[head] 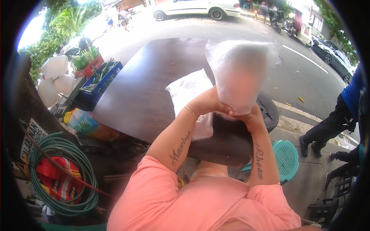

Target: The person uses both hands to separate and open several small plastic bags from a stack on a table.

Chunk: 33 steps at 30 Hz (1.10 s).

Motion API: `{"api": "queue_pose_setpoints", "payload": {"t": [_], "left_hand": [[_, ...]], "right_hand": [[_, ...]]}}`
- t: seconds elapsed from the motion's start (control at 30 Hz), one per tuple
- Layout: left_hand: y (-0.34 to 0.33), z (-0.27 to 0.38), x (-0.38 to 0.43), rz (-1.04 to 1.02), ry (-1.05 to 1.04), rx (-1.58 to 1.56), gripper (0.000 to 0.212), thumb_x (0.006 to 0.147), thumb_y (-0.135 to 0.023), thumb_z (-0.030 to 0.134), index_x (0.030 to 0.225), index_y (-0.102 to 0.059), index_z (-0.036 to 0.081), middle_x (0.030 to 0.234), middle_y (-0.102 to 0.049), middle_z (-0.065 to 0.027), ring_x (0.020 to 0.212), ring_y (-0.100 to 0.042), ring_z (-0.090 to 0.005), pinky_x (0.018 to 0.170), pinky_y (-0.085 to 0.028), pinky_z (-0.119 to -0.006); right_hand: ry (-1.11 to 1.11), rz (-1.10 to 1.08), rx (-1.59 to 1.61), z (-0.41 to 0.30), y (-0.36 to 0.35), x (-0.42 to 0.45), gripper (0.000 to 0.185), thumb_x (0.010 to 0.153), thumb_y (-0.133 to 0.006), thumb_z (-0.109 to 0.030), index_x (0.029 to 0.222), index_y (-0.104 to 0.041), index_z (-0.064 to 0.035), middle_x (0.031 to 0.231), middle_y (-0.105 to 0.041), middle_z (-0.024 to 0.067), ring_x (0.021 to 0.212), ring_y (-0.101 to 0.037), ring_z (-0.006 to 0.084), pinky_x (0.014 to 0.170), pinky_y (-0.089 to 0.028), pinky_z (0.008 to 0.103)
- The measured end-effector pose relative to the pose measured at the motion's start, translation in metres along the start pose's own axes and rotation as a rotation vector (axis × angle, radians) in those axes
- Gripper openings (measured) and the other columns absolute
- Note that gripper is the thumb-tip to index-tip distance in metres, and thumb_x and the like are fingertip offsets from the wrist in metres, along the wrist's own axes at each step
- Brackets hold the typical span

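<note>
A translucent plastic bag, puffed wide, stands up over the dark tabletop. My left hand grips its lower end from the left side, thumb across the plastic. From the right, my right hand holds the same bottom part; the bag hides some of its fingers. The two hands meet beneath the bag. On the tabletop, behind my left forearm, lies a white plastic packet, its lower part showing between my arms.
Left of the table are a blue crate and a red crate with green bottles, white jugs and a coiled green hose. A teal stool stands right; people stand beyond it. A road with vehicles runs ahead.
</note>
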<state>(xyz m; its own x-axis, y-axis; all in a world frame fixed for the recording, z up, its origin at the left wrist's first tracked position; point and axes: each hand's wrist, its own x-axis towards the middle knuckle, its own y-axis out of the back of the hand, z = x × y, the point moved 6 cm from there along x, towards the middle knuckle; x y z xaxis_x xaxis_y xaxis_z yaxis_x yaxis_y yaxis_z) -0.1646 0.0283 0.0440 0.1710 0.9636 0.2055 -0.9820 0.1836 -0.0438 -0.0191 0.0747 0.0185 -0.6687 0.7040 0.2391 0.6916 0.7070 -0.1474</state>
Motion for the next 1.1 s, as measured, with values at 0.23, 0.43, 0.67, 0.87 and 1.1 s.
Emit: {"api": "queue_pose_setpoints", "payload": {"t": [0.23, 0.43, 0.67, 0.87, 1.1], "left_hand": [[0.000, 0.001, -0.007, 0.000, 0.040, -0.035, 0.073, 0.061, -0.088, 0.002, 0.127, -0.056, -0.001, 0.118, -0.065, -0.0107, 0.112, -0.060, -0.0200, 0.096, -0.051, -0.033], [-0.001, 0.002, -0.007, -0.004, 0.016, 0.011, 0.072, 0.064, -0.084, -0.001, 0.129, -0.054, -0.002, 0.118, -0.065, -0.0115, 0.111, -0.060, -0.0195, 0.093, -0.054, -0.033], [0.025, -0.028, -0.009, 0.135, 0.129, 0.067, 0.057, 0.061, -0.088, 0.004, 0.112, -0.063, -0.004, 0.103, -0.069, -0.0129, 0.096, -0.067, -0.0230, 0.079, -0.059, -0.036], [0.046, -0.047, -0.005, 0.114, 0.003, 0.227, 0.060, 0.067, -0.090, 0.024, 0.113, -0.061, -0.003, 0.098, -0.063, -0.0043, 0.088, -0.061, -0.0171, 0.071, -0.049, -0.028], [0.037, -0.039, -0.002, 0.129, 0.122, 0.358, 0.108, 0.050, -0.089, 0.062, 0.125, -0.054, -0.008, 0.119, -0.058, -0.0089, 0.111, -0.055, -0.0225, 0.090, -0.048, -0.036]], "right_hand": [[0.048, 0.047, 0.043, -0.003, -0.006, -0.004, 0.061, 0.064, -0.087, -0.009, 0.119, -0.062, -0.0001, 0.109, -0.065, 0.0055, 0.098, -0.063, 0.0156, 0.082, -0.053, 0.0285], [0.006, -0.052, 0.089, 0.001, -0.004, -0.006, 0.070, 0.067, -0.086, -0.006, 0.129, -0.054, -0.0005, 0.112, -0.064, 0.0051, 0.101, -0.063, 0.0147, 0.084, -0.054, 0.0277], [0.157, -0.127, 0.074, -0.011, -0.005, 0.003, 0.042, 0.064, -0.088, -0.011, 0.101, -0.070, -0.0020, 0.097, -0.070, 0.0044, 0.090, -0.066, 0.0113, 0.076, -0.056, 0.0289], [0.204, -0.050, 0.155, -0.040, 0.014, -0.018, 0.054, 0.059, -0.090, -0.005, 0.109, -0.068, -0.0022, 0.103, -0.070, 0.0071, 0.095, -0.066, 0.0143, 0.082, -0.055, 0.0286], [0.213, -0.159, 0.208, -0.041, 0.005, -0.014, 0.063, 0.056, -0.090, -0.001, 0.114, -0.065, -0.0018, 0.105, -0.070, 0.0072, 0.097, -0.065, 0.0147, 0.082, -0.055, 0.0291]]}}
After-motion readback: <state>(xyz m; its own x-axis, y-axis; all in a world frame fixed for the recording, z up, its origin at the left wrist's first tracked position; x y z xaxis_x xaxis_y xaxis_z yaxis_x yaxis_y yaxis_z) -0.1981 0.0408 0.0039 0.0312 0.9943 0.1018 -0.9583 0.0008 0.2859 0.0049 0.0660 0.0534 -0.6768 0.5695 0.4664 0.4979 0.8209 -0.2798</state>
